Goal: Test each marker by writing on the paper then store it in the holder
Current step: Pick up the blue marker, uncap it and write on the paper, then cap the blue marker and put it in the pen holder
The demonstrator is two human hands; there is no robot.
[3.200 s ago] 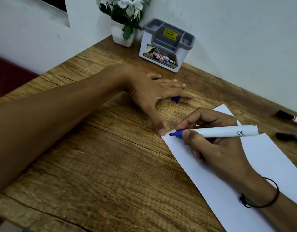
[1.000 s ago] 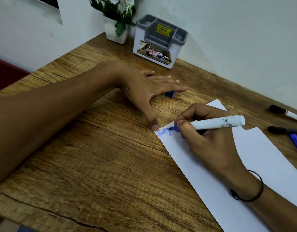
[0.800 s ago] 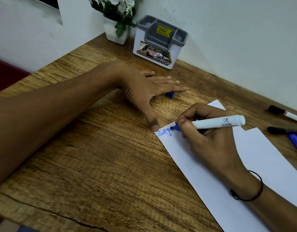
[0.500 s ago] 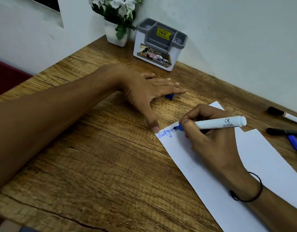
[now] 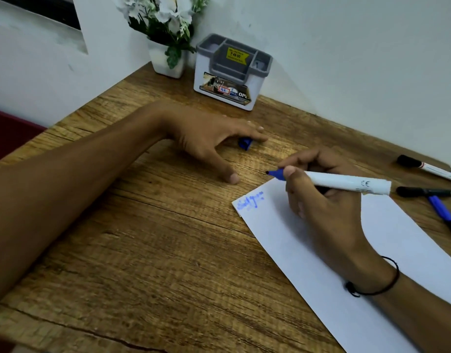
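A blue marker (image 5: 331,180) is pinched in the right hand (image 5: 318,197), its tip held off the paper (image 5: 346,263) above the counter (image 5: 143,250). The left hand (image 5: 209,138) is spread flat over a blue cap (image 5: 245,143). The holder (image 5: 232,72) is set by the wall.

Home or office desk corner: wooden desk (image 5: 143,250), holder (image 5: 232,75), potted flowers (image 5: 168,34), white walls (image 5: 359,59).

The white marker with a blue tip (image 5: 346,181) bears "CE"; the grey-and-white plastic holder (image 5: 232,72) at the far wall shows a yellow tag (image 5: 237,56) reading "49.00", a label with "42" and "OP"
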